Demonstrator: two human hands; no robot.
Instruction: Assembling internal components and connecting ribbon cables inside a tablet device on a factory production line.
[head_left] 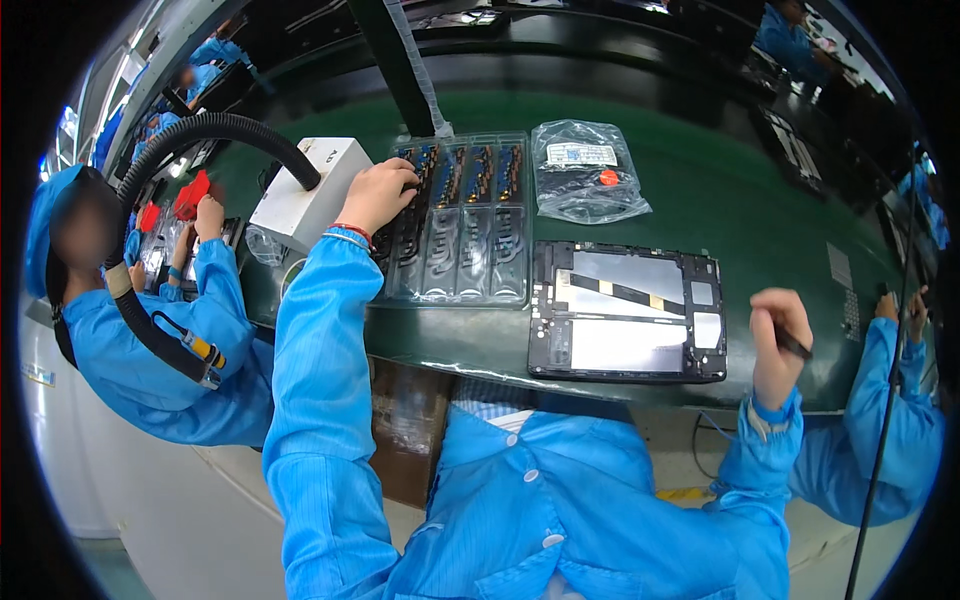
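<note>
Left hand (378, 195): bent over clear, compartmented plastic tray (455, 299); grasp indeterminable. Right hand (775, 335): curled at small black curved piece (793, 343); hold indeterminable.

Left hand (376, 196) forward, right hand (779, 335) curled

A glossy green bench (700, 190) stretches across the middle of the frame, a dark post (396, 65) rising at upper centre. White lights (124, 80) glare at upper left. Pale floor (235, 510) spreads at lower left, while a brown box (408, 440) sits below the bench's front edge, left of centre.
</note>
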